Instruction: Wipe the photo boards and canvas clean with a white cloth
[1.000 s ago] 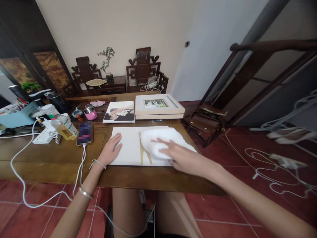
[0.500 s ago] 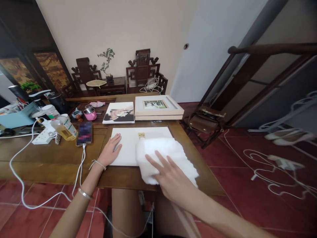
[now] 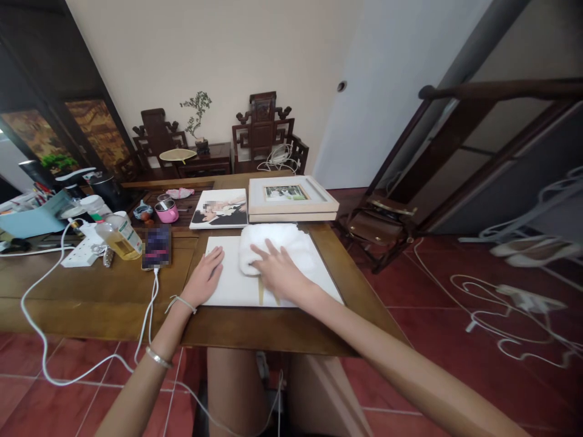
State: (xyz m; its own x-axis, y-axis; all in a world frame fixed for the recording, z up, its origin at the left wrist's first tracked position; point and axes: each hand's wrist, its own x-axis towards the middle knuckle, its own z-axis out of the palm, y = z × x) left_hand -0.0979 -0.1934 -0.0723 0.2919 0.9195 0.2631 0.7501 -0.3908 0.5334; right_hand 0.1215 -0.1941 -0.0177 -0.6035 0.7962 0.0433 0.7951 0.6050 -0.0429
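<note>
A white board (image 3: 232, 285) with a brass stand strip lies flat on the wooden table (image 3: 104, 285) in front of me. My left hand (image 3: 206, 276) rests flat on its left edge, fingers stretched out. My right hand (image 3: 277, 270) presses flat on a fluffy white cloth (image 3: 277, 243) at the board's far middle, fingers spread over it.
Beyond the board lie a photo print (image 3: 221, 207) and stacked white picture frames (image 3: 291, 197). To the left are a phone (image 3: 156, 246) on a white cable, a bottle (image 3: 119, 238), a power strip (image 3: 82, 250) and a pink cup (image 3: 166, 210). Cables lie on the red tiled floor at right.
My right hand slid the cloth from the board's near right edge, where it hung over the table edge, up and left to the far middle. My left hand stayed put.
</note>
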